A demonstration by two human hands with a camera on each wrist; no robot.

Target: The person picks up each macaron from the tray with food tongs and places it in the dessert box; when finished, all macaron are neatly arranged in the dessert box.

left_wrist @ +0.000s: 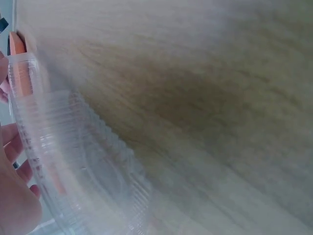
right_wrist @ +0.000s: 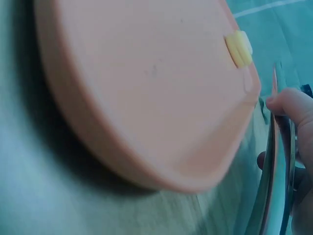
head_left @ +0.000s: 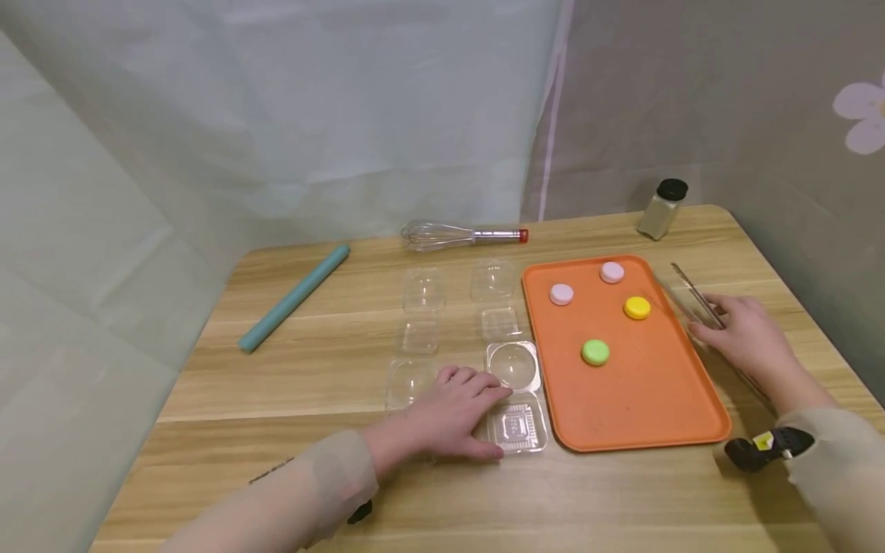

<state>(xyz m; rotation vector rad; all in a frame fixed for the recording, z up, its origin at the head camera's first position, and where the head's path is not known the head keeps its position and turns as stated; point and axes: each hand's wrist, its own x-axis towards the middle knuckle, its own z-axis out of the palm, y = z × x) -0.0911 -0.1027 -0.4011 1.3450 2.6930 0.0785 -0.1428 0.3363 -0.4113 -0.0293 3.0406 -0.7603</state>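
My left hand [head_left: 456, 411] lies on the wooden table [head_left: 311, 384], fingers fairly straight, touching an opened clear plastic clamshell box [head_left: 517, 426] whose domed lid [head_left: 513, 365] sits behind it. The left wrist view shows that ribbed clear box [left_wrist: 83, 161] close up beside my fingers [left_wrist: 14, 196]. My right hand [head_left: 740, 330] grips metal tongs [head_left: 694, 296] lying just right of the orange tray [head_left: 643, 399]. On the tray sit two lilac macarons [head_left: 561, 294] [head_left: 611, 272], a yellow one [head_left: 637, 308] and a green one [head_left: 595, 352]. The right wrist view shows the tray's rim [right_wrist: 146, 73], the yellow macaron [right_wrist: 238, 48] and the tongs [right_wrist: 271, 196].
Several more clear clamshell boxes [head_left: 423, 290] stand in two rows left of the tray. A whisk [head_left: 456, 235] lies at the back. A teal rolling pin [head_left: 293, 297] lies at the left and a spice jar [head_left: 662, 209] stands at the back right. Curtains close in the table.
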